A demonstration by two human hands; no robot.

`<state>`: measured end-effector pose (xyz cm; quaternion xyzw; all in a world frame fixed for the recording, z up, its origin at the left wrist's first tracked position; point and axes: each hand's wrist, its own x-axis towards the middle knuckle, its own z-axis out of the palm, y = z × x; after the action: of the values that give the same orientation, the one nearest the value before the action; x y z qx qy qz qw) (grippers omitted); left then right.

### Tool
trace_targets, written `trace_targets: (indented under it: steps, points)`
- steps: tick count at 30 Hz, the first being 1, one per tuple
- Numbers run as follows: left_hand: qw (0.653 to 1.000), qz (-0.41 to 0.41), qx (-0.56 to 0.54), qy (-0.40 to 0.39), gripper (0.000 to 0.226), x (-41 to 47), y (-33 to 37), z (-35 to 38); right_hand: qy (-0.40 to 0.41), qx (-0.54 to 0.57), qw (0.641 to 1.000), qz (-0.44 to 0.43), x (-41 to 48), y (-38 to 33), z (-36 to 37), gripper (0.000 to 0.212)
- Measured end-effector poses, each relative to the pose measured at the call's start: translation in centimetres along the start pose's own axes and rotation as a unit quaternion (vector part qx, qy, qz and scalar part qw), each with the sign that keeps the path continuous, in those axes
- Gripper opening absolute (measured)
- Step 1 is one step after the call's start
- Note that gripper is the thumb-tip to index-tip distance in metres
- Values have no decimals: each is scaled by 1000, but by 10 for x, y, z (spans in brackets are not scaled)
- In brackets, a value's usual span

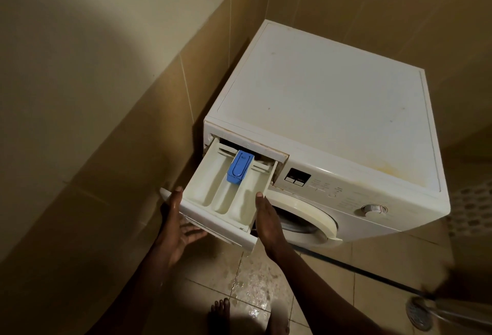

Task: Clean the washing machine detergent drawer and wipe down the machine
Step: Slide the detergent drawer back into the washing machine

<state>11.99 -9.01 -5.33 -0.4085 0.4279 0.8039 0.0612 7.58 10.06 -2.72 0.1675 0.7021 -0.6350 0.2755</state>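
A white front-loading washing machine (332, 100) stands in a tiled corner. Its detergent drawer (213, 193) is pulled far out of the slot at the machine's upper left, showing three cream compartments and a blue softener cap (239, 166) in the middle one. My left hand (178, 230) grips the drawer's left front corner, fingers under the white front panel and thumb on the rim. My right hand (266, 222) holds the drawer's right side, thumb against its edge. The round door (311, 214) sits just below and right of the drawer.
Tan tiled walls close in on the left and behind the machine. The floor tiles (255, 286) are wet. My bare foot (221, 310) is at the bottom. A dark hose (359, 268) runs along the floor to a drain cover (418, 313) at lower right. A control dial (372, 209) is on the panel.
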Motion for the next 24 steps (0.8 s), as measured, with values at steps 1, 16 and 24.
trace_targets:
  steps: [1, 16, 24]
  points:
    - [1000, 6, 4, 2, 90, 1, 1, -1, -1, -1, 1000, 4, 1, 0, 1, 44]
    - [999, 17, -25, 15, 62, -1, -22, 3, 24, -140, 989, -32, 18, -1, -9, 53]
    - [997, 40, 52, 31, 94, 21, -2, 5, -28, -27, 999, 9, 35, 7, -10, 50]
